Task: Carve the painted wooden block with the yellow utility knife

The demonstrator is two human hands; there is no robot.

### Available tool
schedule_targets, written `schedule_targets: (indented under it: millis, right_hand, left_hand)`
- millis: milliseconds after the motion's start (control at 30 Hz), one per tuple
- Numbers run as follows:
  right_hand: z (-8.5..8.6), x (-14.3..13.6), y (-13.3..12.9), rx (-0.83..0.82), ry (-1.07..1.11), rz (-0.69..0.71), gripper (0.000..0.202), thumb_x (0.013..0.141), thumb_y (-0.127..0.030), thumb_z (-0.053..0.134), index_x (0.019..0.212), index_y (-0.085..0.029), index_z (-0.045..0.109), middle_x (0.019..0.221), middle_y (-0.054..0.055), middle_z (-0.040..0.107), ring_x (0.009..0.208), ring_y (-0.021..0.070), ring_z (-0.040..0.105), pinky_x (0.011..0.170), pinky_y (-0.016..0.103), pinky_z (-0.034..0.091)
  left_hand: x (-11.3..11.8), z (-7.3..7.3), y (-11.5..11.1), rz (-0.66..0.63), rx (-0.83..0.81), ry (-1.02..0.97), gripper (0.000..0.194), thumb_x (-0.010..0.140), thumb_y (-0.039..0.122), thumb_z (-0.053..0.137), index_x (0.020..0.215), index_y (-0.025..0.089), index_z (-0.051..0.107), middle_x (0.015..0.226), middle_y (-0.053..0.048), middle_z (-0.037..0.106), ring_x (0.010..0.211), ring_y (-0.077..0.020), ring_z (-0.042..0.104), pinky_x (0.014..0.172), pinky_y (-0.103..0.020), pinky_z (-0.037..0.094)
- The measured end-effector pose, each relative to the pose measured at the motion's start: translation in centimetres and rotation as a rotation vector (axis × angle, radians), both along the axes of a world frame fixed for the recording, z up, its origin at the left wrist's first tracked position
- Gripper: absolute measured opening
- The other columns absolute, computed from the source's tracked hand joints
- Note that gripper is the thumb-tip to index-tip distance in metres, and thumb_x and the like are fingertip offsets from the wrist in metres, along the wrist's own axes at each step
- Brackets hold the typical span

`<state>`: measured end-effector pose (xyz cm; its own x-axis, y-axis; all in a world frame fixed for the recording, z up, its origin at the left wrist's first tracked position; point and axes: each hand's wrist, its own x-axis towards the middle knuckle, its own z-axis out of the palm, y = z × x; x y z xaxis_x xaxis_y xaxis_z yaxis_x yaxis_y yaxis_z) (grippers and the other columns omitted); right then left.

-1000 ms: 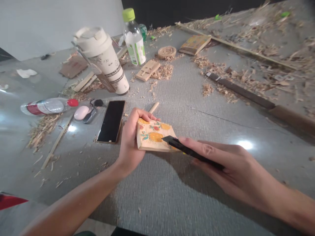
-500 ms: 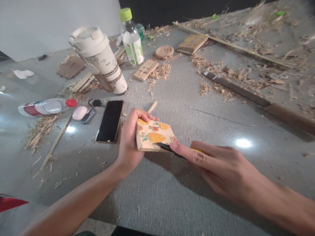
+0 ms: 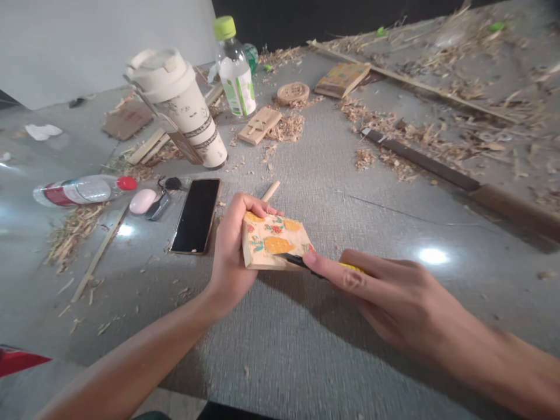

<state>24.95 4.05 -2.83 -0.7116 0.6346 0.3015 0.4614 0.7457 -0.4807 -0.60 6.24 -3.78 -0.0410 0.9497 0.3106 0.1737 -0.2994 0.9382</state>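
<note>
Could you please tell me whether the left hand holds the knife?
No, the right hand holds the knife, while the left hand grips the painted block.

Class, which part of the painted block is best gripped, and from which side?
Probably the left end of the block, approached from the left, where the left hand wraps it. It is a flat slab, apparently thin enough to pinch, and the knife lies over its near edge from the right, so that side seems blocked.

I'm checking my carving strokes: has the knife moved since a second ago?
Yes, the knife has shifted slightly left, toward the phone on that side.
</note>
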Motion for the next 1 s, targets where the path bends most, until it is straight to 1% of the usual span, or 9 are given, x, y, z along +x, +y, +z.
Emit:
schedule_targets:
  millis: [200,333,433,500,567,633,800,867,1000]
  right_hand:
    - [0.4,-0.3,-0.1,0.036,-0.032,0.0,0.08,0.094,0.003,0.038,0.166,-0.031,0.038,0.086,-0.002,0.056,0.055,0.0097,0.045,0.05,0.023,0.036]
    - [0.0,-0.4,-0.6,-0.064,-0.016,0.013,0.08,0.095,0.0,0.04,0.169,-0.032,0.033,0.089,-0.002,0.057,0.056,0.0097,0.044,0.051,0.021,0.038]
    - [-0.3,-0.5,-0.9,-0.194,0.039,0.023,0.074,0.102,-0.007,0.043,0.17,-0.032,0.029,0.095,0.0,0.062,0.059,0.0087,0.05,0.054,0.018,0.044]
    - [-0.4,-0.7,-1.0,-0.289,0.088,0.03,0.071,0.105,-0.011,0.043,0.171,-0.035,0.028,0.104,0.002,0.068,0.067,0.0084,0.06,0.063,0.017,0.052]
    - [-0.2,-0.9,-1.0,-0.37,0.13,0.032,0.07,0.107,-0.012,0.044,0.17,-0.037,0.028,0.118,0.004,0.073,0.084,0.0101,0.071,0.077,0.02,0.058]
    - [0.2,-0.9,-0.6,-0.455,0.158,0.033,0.068,0.107,-0.015,0.048,0.169,-0.039,0.032,0.131,0.005,0.073,0.103,0.0142,0.075,0.087,0.025,0.06]
    - [1.3,-0.5,0.4,-0.694,0.206,0.035,0.059,0.105,-0.027,0.061,0.16,-0.044,0.048,0.147,0.0,0.069,0.119,0.0197,0.074,0.086,0.026,0.064]
    - [1.2,-0.2,0.5,-0.637,0.212,0.016,0.06,0.105,-0.025,0.061,0.16,-0.045,0.048,0.146,-0.001,0.07,0.112,0.0176,0.076,0.079,0.023,0.064]
    - [0.3,0.3,0.2,-0.372,0.184,-0.016,0.067,0.105,-0.017,0.054,0.165,-0.042,0.039,0.131,0.003,0.076,0.099,0.0164,0.078,0.075,0.024,0.063]
  left_hand:
    - [0.4,0.0,-0.4,0.04,-0.052,-0.046,0.008,0.096,0.022,0.064,0.092,0.025,0.057,0.1,-0.002,0.07,0.099,-0.021,0.074,0.081,-0.033,0.064]
    - [0.6,0.0,-0.6,0.051,-0.045,-0.049,0.011,0.092,0.02,0.066,0.091,0.025,0.056,0.099,-0.002,0.07,0.097,-0.0204,0.073,0.081,-0.032,0.063]
    - [0.6,0.0,-0.6,0.043,-0.063,-0.103,0.01,0.091,0.021,0.065,0.09,0.025,0.056,0.098,-0.002,0.069,0.096,-0.0201,0.072,0.081,-0.032,0.063]
    - [0.5,-0.1,-0.6,0.04,-0.079,-0.114,0.007,0.092,0.021,0.061,0.091,0.025,0.057,0.099,-0.002,0.07,0.097,-0.0202,0.072,0.081,-0.033,0.063]
    - [0.4,-0.1,-0.6,0.036,-0.073,-0.089,0.006,0.093,0.021,0.06,0.092,0.025,0.057,0.1,-0.003,0.07,0.097,-0.0201,0.071,0.081,-0.033,0.063]
    - [0.3,0.0,-0.4,0.029,-0.058,-0.053,0.009,0.092,0.021,0.064,0.092,0.025,0.056,0.1,-0.003,0.07,0.097,-0.0198,0.071,0.081,-0.032,0.063]
    - [0.1,0.0,0.1,-0.019,-0.048,-0.08,0.017,0.096,0.034,0.068,0.089,0.025,0.057,0.098,-0.003,0.066,0.097,-0.022,0.072,0.083,-0.035,0.062]
    - [0.0,-0.1,0.3,-0.011,-0.058,-0.093,0.019,0.097,0.037,0.068,0.088,0.025,0.057,0.097,-0.003,0.066,0.096,-0.0223,0.072,0.082,-0.035,0.062]
    - [-0.1,-0.1,0.2,0.002,-0.048,-0.074,0.017,0.095,0.03,0.071,0.089,0.025,0.056,0.098,-0.002,0.066,0.096,-0.0207,0.073,0.082,-0.033,0.062]
